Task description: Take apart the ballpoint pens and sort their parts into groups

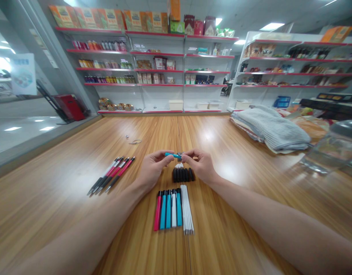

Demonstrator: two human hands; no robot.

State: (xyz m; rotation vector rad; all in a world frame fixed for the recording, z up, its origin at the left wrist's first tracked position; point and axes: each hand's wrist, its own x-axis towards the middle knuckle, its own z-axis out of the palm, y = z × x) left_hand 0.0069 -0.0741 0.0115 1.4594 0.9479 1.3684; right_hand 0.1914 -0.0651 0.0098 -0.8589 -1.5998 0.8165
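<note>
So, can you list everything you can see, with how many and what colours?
Held barrel: one, blue, between both hands
Pen barrels: five, red, blue and white, table's near middle
Refills: several, white, right of pen barrels
Tubes: several, black, beyond pen barrels
Tips: several, white, beyond tubes
Pens: several, red, white and black, table's left
Cloth pile: one, grey-white stripes on top, right
Container: one, clear, right
Table: brown wood, below
Shelves: several, white with red edges, back
Orange boxes: several, top shelf
Sign: one, pale, left
Left hand: one, bare, at held barrel
Right hand: same
</note>
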